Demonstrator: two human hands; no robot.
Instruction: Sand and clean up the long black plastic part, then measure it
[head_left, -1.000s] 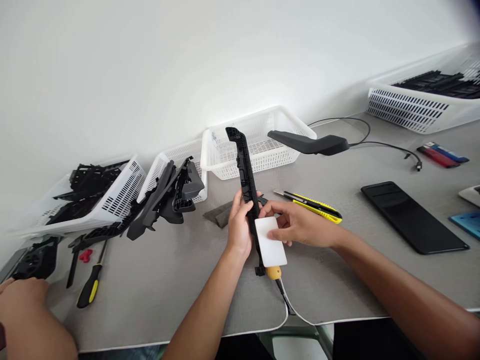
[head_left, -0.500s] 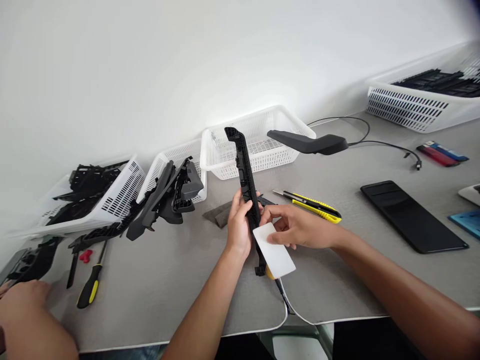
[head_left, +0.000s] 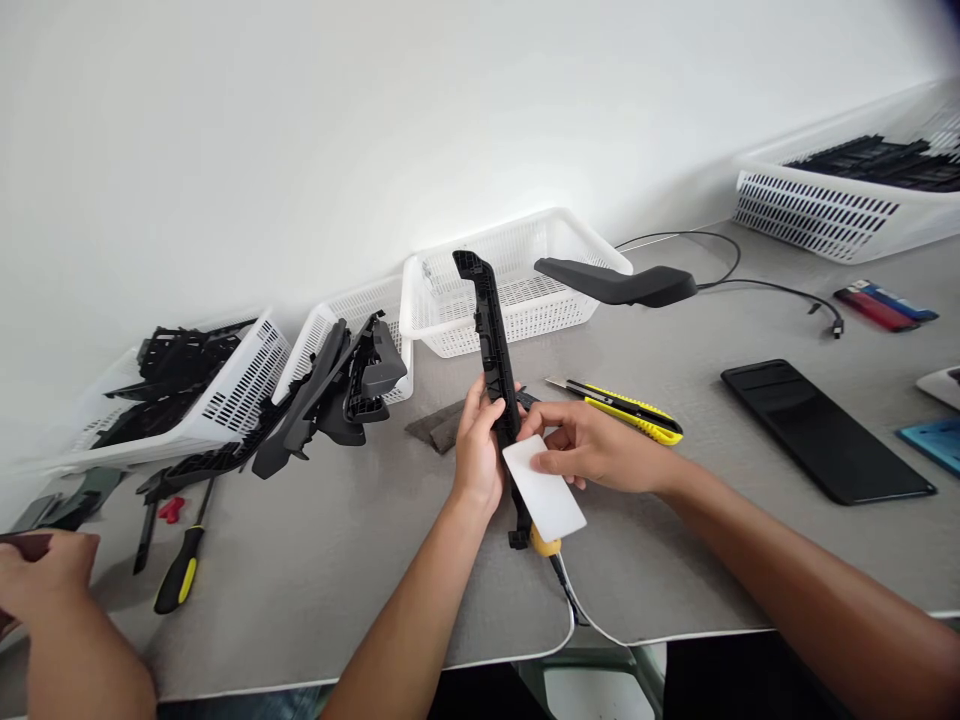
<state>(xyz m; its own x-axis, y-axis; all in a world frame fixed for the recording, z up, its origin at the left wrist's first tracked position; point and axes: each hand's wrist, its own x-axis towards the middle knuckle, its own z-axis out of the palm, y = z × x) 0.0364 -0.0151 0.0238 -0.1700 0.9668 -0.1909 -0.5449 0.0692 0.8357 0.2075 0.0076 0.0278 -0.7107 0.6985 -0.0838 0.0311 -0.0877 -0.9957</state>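
Observation:
My left hand (head_left: 480, 445) is closed around a long black ribbed plastic trim piece (head_left: 493, 340), which stands nearly upright in view with its hooked end at the top. In my right hand (head_left: 581, 445) a blank white card (head_left: 546, 492) is pinched between thumb and fingers. The card overlaps the lower right edge of the trim piece; whether they touch, I cannot tell. Behind the card's lower end shows a yellow object (head_left: 545, 543) with cables running from it. A yellow and black utility knife (head_left: 626, 408), blade out, lies just beyond my right hand.
White baskets (head_left: 465, 345) stand along the wall, some with black parts. A dark grey trim piece (head_left: 622, 285) rests by the middle basket. A phone (head_left: 825, 430) lies right; a screwdriver (head_left: 181, 570) lies left. Another person's hand (head_left: 52, 575) works at far left.
My right hand and the white card have shifted slightly up and left, showing more of the yellow object. At far left the other person's hand has risen slightly and turned.

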